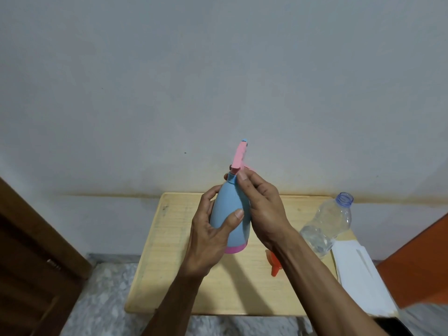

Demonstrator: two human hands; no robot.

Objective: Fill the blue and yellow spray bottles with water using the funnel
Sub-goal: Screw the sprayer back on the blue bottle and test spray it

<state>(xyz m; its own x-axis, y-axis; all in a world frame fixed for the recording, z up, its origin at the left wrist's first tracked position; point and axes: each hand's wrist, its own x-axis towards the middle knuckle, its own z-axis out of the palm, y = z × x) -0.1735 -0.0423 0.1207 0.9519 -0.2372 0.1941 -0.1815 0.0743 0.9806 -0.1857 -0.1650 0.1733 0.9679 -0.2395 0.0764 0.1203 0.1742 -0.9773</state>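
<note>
From the head view I see my left hand (208, 235) wrapped around the body of the blue conical plastic spray bottle (229, 212), lifted above the pale wooden table (169, 263). My right hand (263, 209) pinches its pink spray head (238, 157) at the neck. An orange plastic funnel (274, 264) lies near right, beside an uncapped clear plastic water bottle (327, 224).

A small wooden table (169, 263) stood against a pale grey wall (218, 69), on a speckled stone floor (104, 299), with a dark wooden door (29, 263) beside it.
</note>
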